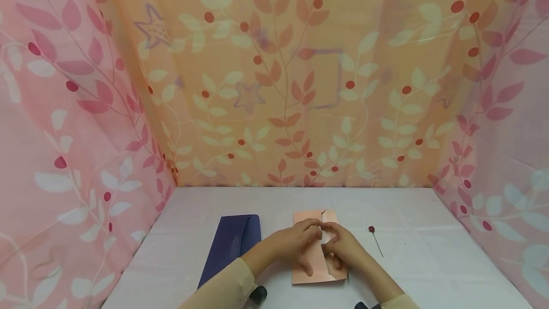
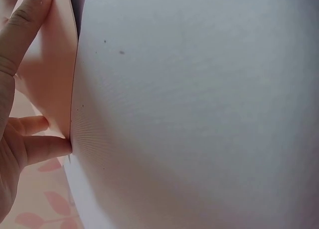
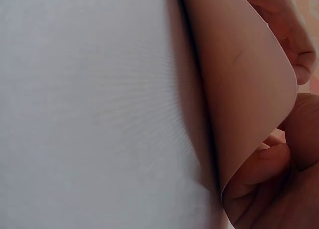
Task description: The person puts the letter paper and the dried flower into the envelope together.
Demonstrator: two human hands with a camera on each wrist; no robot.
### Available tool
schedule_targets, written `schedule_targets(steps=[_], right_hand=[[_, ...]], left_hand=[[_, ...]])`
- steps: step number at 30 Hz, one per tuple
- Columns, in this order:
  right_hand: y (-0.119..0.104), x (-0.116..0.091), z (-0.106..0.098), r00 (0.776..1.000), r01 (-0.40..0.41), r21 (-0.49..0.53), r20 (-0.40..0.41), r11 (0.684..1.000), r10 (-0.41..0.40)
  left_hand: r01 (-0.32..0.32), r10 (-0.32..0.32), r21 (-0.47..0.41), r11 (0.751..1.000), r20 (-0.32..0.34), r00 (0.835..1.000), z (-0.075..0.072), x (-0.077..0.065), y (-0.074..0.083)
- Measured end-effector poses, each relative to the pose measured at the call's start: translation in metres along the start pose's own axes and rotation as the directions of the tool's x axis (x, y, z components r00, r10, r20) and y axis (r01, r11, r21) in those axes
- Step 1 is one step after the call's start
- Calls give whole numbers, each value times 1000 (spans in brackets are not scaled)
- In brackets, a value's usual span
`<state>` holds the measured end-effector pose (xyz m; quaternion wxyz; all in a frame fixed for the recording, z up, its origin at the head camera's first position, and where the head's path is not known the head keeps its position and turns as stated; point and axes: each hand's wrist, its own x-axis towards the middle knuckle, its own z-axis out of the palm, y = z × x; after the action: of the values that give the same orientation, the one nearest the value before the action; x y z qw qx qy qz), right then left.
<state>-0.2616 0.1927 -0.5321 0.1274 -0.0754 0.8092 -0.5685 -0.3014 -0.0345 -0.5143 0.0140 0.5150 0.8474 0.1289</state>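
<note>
A pink paper envelope (image 1: 309,247) lies upright-long on the white table, its flap side to the right, with a pale inside showing along the mouth. My left hand (image 1: 296,242) bends over its front, thumb low on the paper and fingertips up at the mouth. In the left wrist view, the thumb (image 2: 22,27) presses the envelope's face while other fingers meet its edge. My right hand (image 1: 345,248) holds the flap side, fingers curled at the opening. In the right wrist view, the rounded flap (image 3: 244,84) bends up, partly hiding the fingers behind it.
Left of the pink envelope lies a dark blue envelope (image 1: 225,244), beside my left forearm. A small red flower (image 1: 371,229) on a thin stem lies to the right. Patterned curtains (image 1: 279,75) enclose the white table (image 1: 411,213) at the back and sides.
</note>
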Motion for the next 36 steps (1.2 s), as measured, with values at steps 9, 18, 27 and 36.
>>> schedule_targets(steps=[9, 18, 27, 36], right_hand=[[-2, 3, 5, 999, -5, -56, -42, 998, 3], [0, 6, 6, 998, -31, -97, -66, 995, 25], [2, 2, 5, 998, -14, -124, -59, 992, 6], [-2, -4, 3, 999, 6, -151, -51, 989, -14]], left_hand=[[7, -7, 9, 1000, 4, 1000, 0, -1, 0], [-6, 6, 13, 1000, -11, 1000, 1, -2, -1], [-1, 1, -6, 1000, -3, 1000, 1, -2, 1], [-26, 26, -4, 1000, -26, 999, 2, -1, -1]])
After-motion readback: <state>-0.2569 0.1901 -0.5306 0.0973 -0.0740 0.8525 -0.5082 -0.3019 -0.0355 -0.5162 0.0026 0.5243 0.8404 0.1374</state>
